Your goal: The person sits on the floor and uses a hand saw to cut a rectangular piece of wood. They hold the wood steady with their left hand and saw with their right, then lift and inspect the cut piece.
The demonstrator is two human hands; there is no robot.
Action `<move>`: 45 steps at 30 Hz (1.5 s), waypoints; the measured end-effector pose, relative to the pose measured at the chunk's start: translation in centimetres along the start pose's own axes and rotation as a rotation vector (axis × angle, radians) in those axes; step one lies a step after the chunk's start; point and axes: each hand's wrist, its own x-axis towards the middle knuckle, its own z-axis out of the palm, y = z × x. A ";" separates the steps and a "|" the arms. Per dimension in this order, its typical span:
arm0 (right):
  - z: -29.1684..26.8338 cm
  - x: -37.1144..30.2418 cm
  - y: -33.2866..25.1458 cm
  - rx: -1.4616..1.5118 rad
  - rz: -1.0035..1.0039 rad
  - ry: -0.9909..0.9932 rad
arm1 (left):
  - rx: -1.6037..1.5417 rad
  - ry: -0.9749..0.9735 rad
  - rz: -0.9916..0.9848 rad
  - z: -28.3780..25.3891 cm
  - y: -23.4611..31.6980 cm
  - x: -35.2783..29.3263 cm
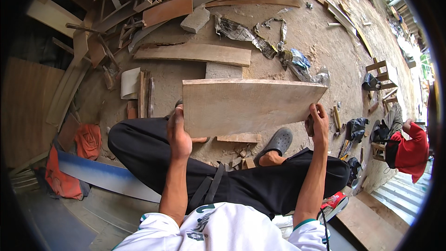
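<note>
A wide, pale wooden board (251, 107) is held up in front of my knees, its broad face turned toward me. My left hand (178, 134) is closed on the board's left end, with some fingers hidden behind it. At the right end my right hand (318, 124) grips the board, thumb and fingers pressed on its edge. Beneath the board a short plank (239, 138) lies on the dirt floor by my feet, one of them in a grey clog (280, 142). Several small wood offcuts (241, 159) are scattered between my legs.
Beyond the board, a long plank (195, 53) rests near a grey block (195, 19) and crumpled plastic sheeting (241, 31). Wood scraps and furniture parts pile up at the far left. A person in red (409, 151) sits at the right, near a wooden stool (383, 76).
</note>
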 end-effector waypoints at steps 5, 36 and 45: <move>-0.7 0.1 -0.1 0.000 0.004 -0.016 | -0.242 0.084 -0.260 1.2 0.2 0.9; 2.8 -3.2 -2.2 0.365 -0.047 -0.037 | 1.124 -0.395 0.223 7.2 -10.2 3.7; 2.0 -3.4 -0.9 0.133 -0.202 0.091 | 0.583 -0.664 0.505 15.8 -9.1 -1.6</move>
